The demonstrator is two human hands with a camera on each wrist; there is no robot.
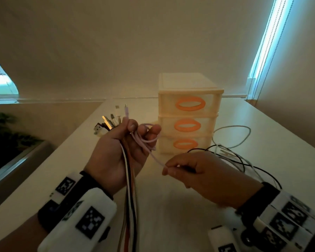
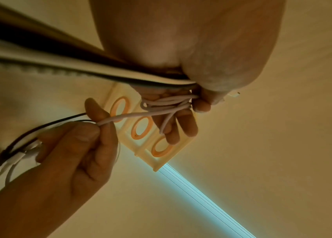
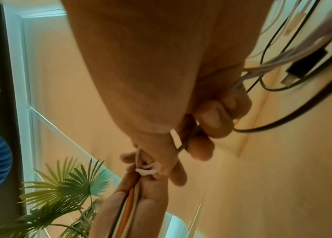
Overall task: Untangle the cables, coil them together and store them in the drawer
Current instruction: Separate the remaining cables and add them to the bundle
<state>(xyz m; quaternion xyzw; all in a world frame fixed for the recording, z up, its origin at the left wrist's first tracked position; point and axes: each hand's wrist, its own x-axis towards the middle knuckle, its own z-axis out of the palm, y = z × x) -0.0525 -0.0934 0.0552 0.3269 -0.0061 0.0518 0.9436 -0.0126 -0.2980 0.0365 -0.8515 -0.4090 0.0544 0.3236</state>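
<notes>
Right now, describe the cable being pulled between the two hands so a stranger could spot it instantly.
Start at the cream drawer unit with three orange oval handles, standing on the white table. Just in front of it, the left hand grips a bundle of cables. The pale pink cable loops around that hand's fingers and runs taut to the right hand, which pinches it; the others are black, white and orange.

place: home room | cues: roller blind (image 1: 171,42), potted palm (image 3: 65,185), small plastic drawer unit (image 1: 188,113)
</notes>
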